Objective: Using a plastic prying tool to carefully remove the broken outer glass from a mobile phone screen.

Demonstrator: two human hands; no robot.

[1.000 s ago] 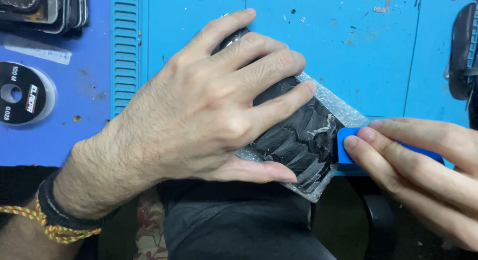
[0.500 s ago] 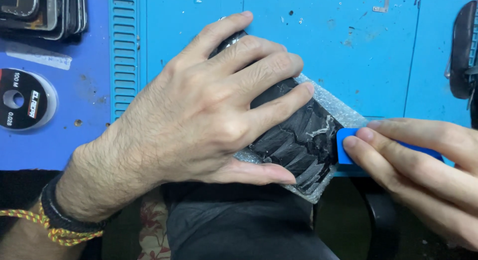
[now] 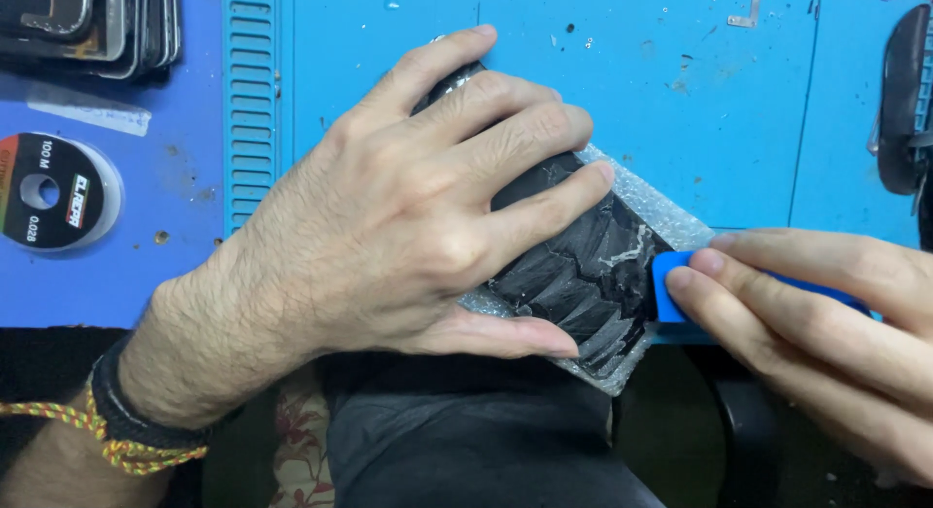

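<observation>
My left hand (image 3: 408,216) lies flat over a dark phone panel (image 3: 593,275) with streaky residue and a crumbled, frosty-looking edge, pressing it onto the blue work mat (image 3: 632,90). Most of the panel is hidden under my fingers and palm. My right hand (image 3: 826,323) comes in from the right and pinches a flat blue plastic pry tool (image 3: 669,286), whose end touches the panel's right edge. A braided cord and a dark band circle my left wrist.
A round black spool of thin wire (image 3: 53,192) lies at the left on the mat. Stacked dark phone frames (image 3: 97,22) sit at the top left. A black object (image 3: 904,100) rests at the right edge. My dark-clothed lap (image 3: 466,440) is below the table's front edge.
</observation>
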